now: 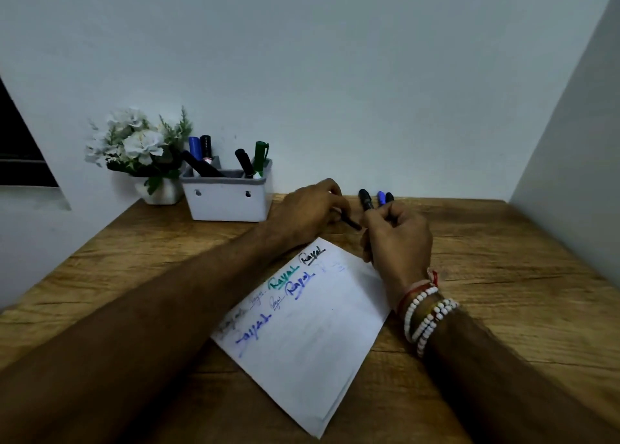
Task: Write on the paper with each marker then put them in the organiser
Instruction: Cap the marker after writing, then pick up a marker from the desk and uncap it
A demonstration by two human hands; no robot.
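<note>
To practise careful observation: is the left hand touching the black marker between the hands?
Touching. Head view shows the left hand gripping one end of the black marker.

There is only the one camera, worn on the person's head, so it sits above the near edge of the desk [486, 275]. It faces forward and down, close over the paper [318, 343], which lies just below mid-view. Beyond the paper, to the left, its wide lens reaches the organiser [228, 202] and the wall [335, 74] behind.

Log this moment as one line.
item: black marker | left hand: grips it | right hand: grips it | paper: written on | organiser: holds stored markers
</note>
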